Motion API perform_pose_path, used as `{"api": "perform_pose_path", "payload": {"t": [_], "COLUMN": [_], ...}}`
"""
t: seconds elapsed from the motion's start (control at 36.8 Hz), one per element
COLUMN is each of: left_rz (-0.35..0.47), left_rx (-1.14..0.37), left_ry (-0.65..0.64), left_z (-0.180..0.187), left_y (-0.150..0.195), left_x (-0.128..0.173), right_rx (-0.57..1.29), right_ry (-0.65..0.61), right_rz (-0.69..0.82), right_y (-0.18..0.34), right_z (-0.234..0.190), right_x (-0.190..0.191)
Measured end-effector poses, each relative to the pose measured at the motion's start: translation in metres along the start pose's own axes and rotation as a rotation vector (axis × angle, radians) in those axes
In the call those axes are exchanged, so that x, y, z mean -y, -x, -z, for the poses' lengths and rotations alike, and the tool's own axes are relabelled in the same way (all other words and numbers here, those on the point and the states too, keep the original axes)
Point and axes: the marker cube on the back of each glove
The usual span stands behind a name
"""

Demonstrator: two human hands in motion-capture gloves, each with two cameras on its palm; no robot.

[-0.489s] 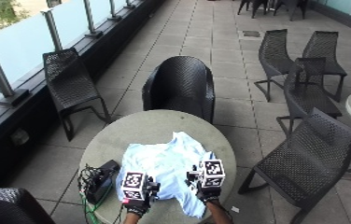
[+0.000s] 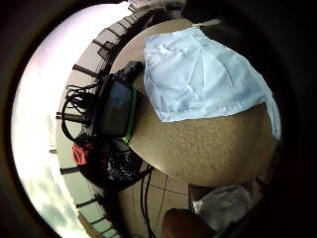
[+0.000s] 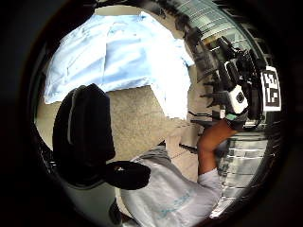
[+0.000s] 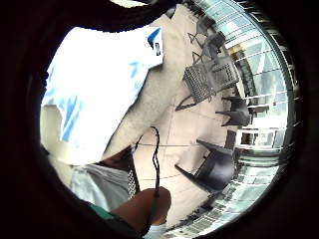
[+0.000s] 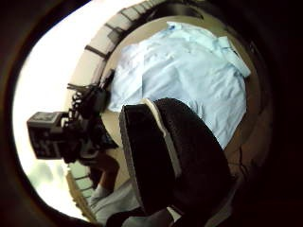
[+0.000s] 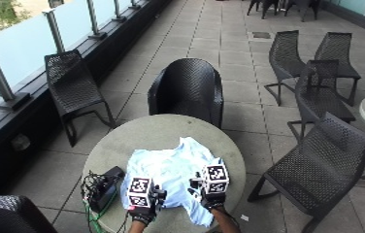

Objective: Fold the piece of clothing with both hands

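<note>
Nearest to the person, two gloved hands are over the near edge of one round table [image 6: 137,133]. The left hand [image 6: 143,212] is at the near left part of the shirt [image 6: 170,170], the right hand [image 6: 211,199] at its near right part. In the outside view the fingers are hidden under the gloves' backs, so I cannot tell how far either hand is open or whether it holds the cloth. In the thumb side palm views each thumb [image 3: 85,127] looks extended above the table, not pinching cloth.

One light blue shirt lies spread on the table's near half, with some wrinkles, and its near right corner reaches the table's edge. Left of it, at the near left edge, there is one dark device [image 6: 108,187] with cables [image 6: 91,187].

Beyond the table stands one black woven armchair [image 6: 189,90]. At far left one black chair [image 6: 73,90] stands beside the glass railing [image 6: 21,46]. On the right are four black chairs, one [image 6: 321,167] just beside the table.
</note>
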Motion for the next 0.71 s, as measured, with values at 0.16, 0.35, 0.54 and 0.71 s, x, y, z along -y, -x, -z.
{"api": "perform_pose_path", "payload": {"t": [0.16,0.35,0.54,0.71], "left_rz": [-0.002,0.006,0.083,0.063], "left_rx": [0.006,0.020,0.097,0.129], "left_ry": [0.001,-0.013,0.069,0.093], "left_z": [-0.001,-0.005,-0.063,-0.100], "left_y": [0.001,0.008,0.040,0.058], "left_x": [-0.001,-0.006,0.002,0.013], "right_rx": [-0.017,-0.011,-0.120,-0.068], "right_ry": [0.017,0.050,0.253,0.335], "right_rz": [0.005,0.042,0.076,0.079], "right_y": [0.000,0.000,-0.006,-0.020], "right_z": [-0.001,-0.007,-0.088,-0.128], "right_x": [-0.003,-0.010,-0.004,0.012]}}
